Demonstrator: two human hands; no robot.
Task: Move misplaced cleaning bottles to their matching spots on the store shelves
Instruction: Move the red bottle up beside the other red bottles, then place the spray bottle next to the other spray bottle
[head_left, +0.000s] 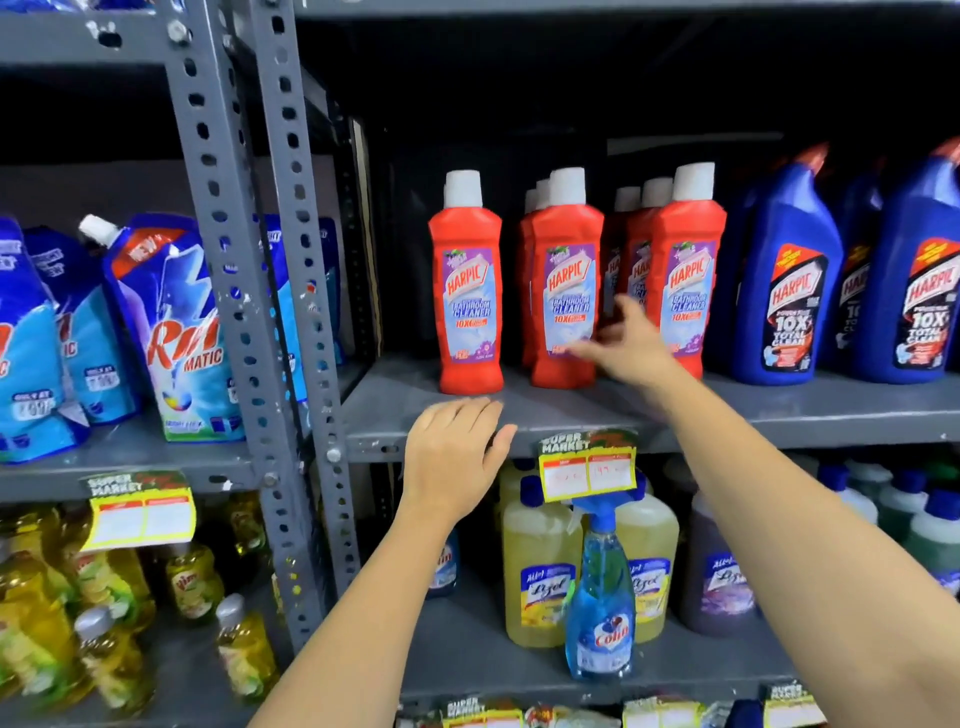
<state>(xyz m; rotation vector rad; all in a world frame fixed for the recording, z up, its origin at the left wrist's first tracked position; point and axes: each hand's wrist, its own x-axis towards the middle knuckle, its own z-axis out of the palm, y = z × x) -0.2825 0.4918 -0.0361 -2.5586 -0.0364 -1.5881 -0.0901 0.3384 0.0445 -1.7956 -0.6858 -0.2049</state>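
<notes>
1. Your left grip (451, 457) is spread flat and holds nothing. It rests at the front edge of the grey shelf (779, 410).
2. One red bottle (470, 291) stands alone just above your left grip.
3. Your right grip (626, 345) is blurry, with its fingers spread and nothing in it. It reaches between two rows of red bottles (685, 270).
4. Big blue bottles (787, 291) stand to the right of your right grip.
5. A blue spray bottle (602, 603) stands on the shelf below your right grip.
</notes>
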